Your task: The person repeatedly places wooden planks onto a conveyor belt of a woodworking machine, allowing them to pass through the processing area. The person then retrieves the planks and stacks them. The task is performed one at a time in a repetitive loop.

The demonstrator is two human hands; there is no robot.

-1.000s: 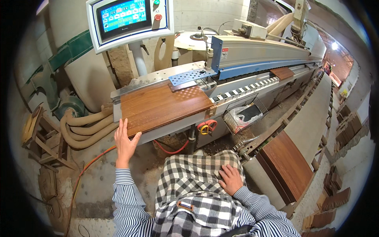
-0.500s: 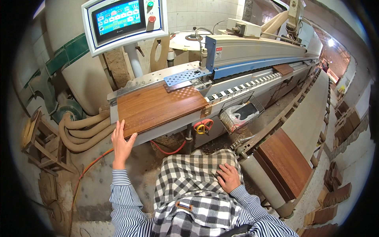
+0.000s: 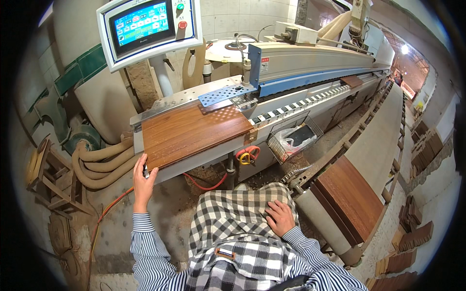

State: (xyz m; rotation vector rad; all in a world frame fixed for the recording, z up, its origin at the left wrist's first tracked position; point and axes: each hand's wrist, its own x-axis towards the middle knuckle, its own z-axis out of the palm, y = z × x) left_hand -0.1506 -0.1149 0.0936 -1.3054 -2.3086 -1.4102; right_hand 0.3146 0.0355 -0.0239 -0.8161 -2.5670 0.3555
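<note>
Left hand lower, beside board corner

Board on machine bed; stacked panels right, on conveyor.

My sleeves are striped in blue and white, my apron is checked in black and white. Near the table's left edge, the board is brown with darker grain lines.

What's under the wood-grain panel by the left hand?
A grey metal table: a strip shows along the left edge of the wood-grain panel, and the table's front face shows below the near edge. The surface directly beneath is covered and can't be seen.
</note>
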